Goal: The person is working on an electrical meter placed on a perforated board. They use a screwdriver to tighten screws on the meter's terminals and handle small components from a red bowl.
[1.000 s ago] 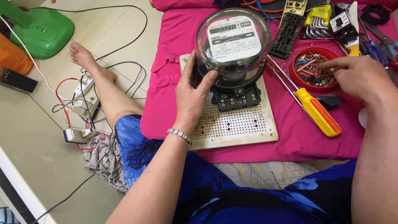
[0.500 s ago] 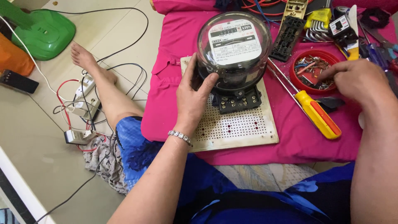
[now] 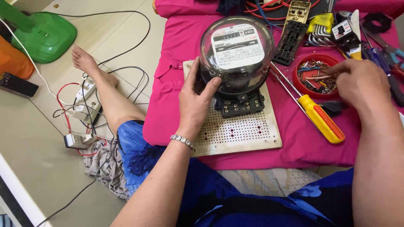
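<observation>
Left hand: the left hand [image 3: 194, 103] is clasped around the near-left side of the electricity meter [image 3: 236, 54], thumb on the front of the glass dome and fingers curled behind it, a hold that looks meant to steady the meter.
Right hand: the right hand [image 3: 362, 83] reaches into the red dish [image 3: 301, 82] of small screws and wire scraps, fingertips pinched together over the contents; whether a piece is actually caught between them cannot be told.
Meter position: it stands on a cream perforated board [image 3: 242, 134], its black terminal block [image 3: 240, 105] facing the person, which keeps the screw holes within easy reach.
Board position: it lies on a magenta cloth [image 3: 176, 63] spread over a low surface (what is under the cloth does not show).
Meter label: a white rectangular plate with dark printing sits behind the clear dome, tilted up toward the camera, with a narrow counter window along its top edge.
Screwdriver: a yellow and orange screwdriver [image 3: 320, 117] lies just right of the board, shaft pointing away toward the meter and handle nearest the right hand.
Other tools: a black terminal cover [image 3: 290, 42], a set of hex keys in a yellow holder [image 3: 320, 27] and pliers [image 3: 387, 54] lie along the far edge.
Floor: a white power strip [image 3: 86, 98] with tangled cords lies by the person's bare foot [image 3: 84, 61].
</observation>
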